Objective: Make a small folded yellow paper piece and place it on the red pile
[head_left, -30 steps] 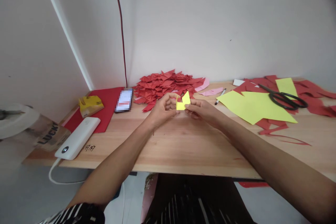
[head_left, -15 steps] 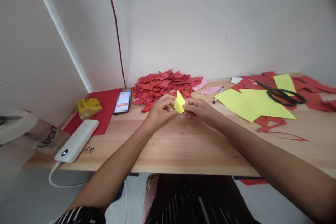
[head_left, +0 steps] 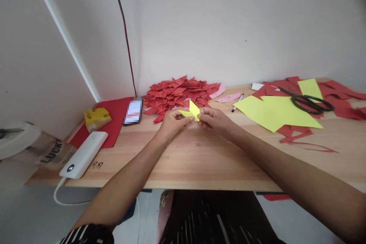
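Note:
A small folded yellow paper piece (head_left: 191,110) is pinched between both my hands just above the wooden table (head_left: 200,160). My left hand (head_left: 171,122) grips its left side with closed fingers. My right hand (head_left: 213,119) pinches its right side. Right behind the hands lies a pile of folded red paper triangles (head_left: 178,93).
A large yellow sheet (head_left: 274,112) and black scissors (head_left: 310,103) lie on red scraps at the right. A pen (head_left: 237,103) and pink scraps are near the pile. A phone (head_left: 134,111), red sheet, yellow pack (head_left: 97,117) and white power bank (head_left: 84,154) sit at the left.
The yellow piece has been turned and refolded between my fingers; it now shows two points spread sideways. Both hands stayed in about the same place.

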Demonstrator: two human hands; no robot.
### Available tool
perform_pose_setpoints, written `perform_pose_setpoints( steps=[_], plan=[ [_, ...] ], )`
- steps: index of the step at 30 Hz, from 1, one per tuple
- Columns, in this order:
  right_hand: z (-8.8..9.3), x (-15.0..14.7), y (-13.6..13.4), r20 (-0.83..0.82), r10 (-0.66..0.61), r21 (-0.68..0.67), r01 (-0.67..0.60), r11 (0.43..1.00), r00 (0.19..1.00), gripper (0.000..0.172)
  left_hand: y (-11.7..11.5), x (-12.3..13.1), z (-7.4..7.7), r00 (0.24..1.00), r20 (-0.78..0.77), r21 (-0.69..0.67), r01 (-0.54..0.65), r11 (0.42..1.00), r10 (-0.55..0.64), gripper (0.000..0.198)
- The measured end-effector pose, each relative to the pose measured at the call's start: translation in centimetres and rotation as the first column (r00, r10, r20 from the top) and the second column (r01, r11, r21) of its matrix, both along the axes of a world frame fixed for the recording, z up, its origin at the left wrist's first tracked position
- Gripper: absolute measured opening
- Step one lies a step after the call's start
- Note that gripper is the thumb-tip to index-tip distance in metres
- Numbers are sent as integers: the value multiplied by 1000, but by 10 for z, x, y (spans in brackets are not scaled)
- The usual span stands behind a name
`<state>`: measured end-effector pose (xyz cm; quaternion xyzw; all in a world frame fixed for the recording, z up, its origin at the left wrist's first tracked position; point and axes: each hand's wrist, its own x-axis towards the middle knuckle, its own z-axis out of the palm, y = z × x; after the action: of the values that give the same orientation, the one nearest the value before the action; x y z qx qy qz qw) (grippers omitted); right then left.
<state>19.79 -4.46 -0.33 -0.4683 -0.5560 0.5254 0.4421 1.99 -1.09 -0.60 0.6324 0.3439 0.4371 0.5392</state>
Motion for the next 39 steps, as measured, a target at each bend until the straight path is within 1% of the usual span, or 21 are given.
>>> perform_pose_setpoints(
  steps=[2,7,11,14,17,19,22,24,27,31,35,37,39],
  plan=[
    [-1,0,0,6,-6,-1,6,1000,1000,22,-2,2,1,1000,21,-63,0,998,1,28],
    [-2,0,0,5,22,-14,-22,1000,1000,24,-3,4,0,997,77,-136,8,991,3,27],
    [-3,0,1,33,73,-6,-73,997,997,28,-3,5,-1,995,103,-175,28,984,-10,26],
    [-3,1,1,67,85,11,-86,996,994,29,-3,5,0,993,115,-188,23,982,-1,28],
    [-4,1,1,113,76,63,-83,995,991,28,-2,4,-1,989,145,-212,23,977,8,31],
    [-4,0,1,125,47,97,-60,993,991,26,-1,4,-2,982,187,-239,40,970,5,31],
    [-5,-1,1,115,12,109,-25,994,993,24,0,5,-5,966,258,-281,66,958,9,32],
    [-7,-1,2,104,23,101,-33,994,994,24,0,5,-6,960,281,-299,63,952,24,33],
    [-9,-1,3,89,60,78,-67,995,994,26,0,5,-6,960,277,-303,52,952,36,33],
    [-8,1,4,82,88,36,-91,995,993,29,1,2,-4,979,206,-258,53,965,2,35],
    [-5,6,4,10,77,78,-78,994,997,36,1,0,-5,984,159,-232,116,966,-79,36],
    [-4,7,3,-7,99,93,-98,991,995,35,0,0,-6,982,155,-232,147,962,-112,35],
    [-2,8,2,1,116,94,-116,989,993,32,0,0,-7,979,163,-232,156,960,-120,36]
  ],
)
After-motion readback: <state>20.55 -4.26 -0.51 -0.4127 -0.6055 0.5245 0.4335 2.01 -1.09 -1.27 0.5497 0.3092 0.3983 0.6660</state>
